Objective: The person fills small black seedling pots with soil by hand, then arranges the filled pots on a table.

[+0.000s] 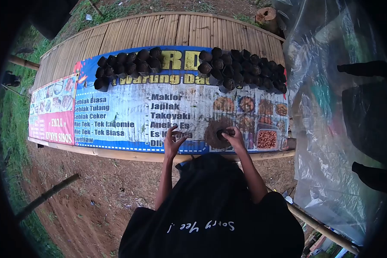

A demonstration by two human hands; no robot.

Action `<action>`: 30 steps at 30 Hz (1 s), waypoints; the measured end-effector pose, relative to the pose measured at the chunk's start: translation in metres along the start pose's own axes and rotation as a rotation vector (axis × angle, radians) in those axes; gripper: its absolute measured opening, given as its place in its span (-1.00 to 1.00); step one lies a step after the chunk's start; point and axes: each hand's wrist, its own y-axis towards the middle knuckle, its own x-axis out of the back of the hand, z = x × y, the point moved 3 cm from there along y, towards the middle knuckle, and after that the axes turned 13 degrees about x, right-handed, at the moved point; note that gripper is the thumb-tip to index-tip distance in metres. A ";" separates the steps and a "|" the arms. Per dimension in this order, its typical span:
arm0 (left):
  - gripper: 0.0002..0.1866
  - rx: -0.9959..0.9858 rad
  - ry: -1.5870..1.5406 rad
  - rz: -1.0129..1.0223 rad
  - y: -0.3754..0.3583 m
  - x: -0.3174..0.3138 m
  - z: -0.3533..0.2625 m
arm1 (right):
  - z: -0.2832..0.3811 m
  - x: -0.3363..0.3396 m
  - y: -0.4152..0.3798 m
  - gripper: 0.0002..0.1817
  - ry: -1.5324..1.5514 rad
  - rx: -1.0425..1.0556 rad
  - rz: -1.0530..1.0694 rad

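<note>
My right hand [234, 139] pinches the edge of a small black plastic seedling bag [219, 134] with thumb and fingers. That bag sits at a patch of dark soil [212, 139] spread on the printed banner [129, 92]. To the left, above the banner's front edge, my left hand [173, 143] is open, its fingers curved and apart, with nothing in it. Farther back stand two groups of similar black bags, a left group [131, 64] and a right group [245, 69]. What fills the bag in my hand is too dark to make out.
Beneath the banner is a bamboo-slat table [150, 32]. A clear plastic sheet [331, 107] hangs along the right side. Bamboo poles [47, 197] stick out at the lower left, and a cut log end [266, 15] stands behind the table.
</note>
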 end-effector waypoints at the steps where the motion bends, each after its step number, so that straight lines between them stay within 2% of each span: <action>1: -0.32 -0.005 -0.015 -0.005 0.001 0.000 0.002 | 0.004 0.000 -0.001 -0.62 -0.092 0.018 -0.003; 5: -0.32 0.048 -0.086 0.029 0.003 0.002 0.005 | 0.010 -0.003 -0.003 -0.63 -0.262 0.050 -0.024; 8: -0.32 0.041 -0.087 0.023 0.008 0.000 0.015 | -0.001 -0.006 0.001 -0.64 -0.261 0.064 -0.025; 11: -0.32 0.053 -0.079 0.020 0.011 0.001 0.016 | 0.017 -0.006 -0.005 -0.62 -0.328 0.102 -0.025; 21: -0.28 0.087 -0.137 0.034 0.017 -0.001 0.014 | -0.009 -0.010 -0.006 -0.53 -0.181 0.059 -0.057; 23: -0.27 0.066 0.034 0.019 0.017 0.000 0.006 | -0.010 -0.011 -0.005 -0.52 -0.193 0.067 -0.059; 27: -0.27 0.062 0.033 0.038 0.017 -0.007 -0.004 | -0.002 -0.013 -0.008 -0.51 -0.262 0.043 -0.060; 30: -0.30 0.033 0.053 0.092 0.013 -0.020 -0.019 | -0.004 -0.013 -0.008 -0.52 -0.323 0.105 -0.067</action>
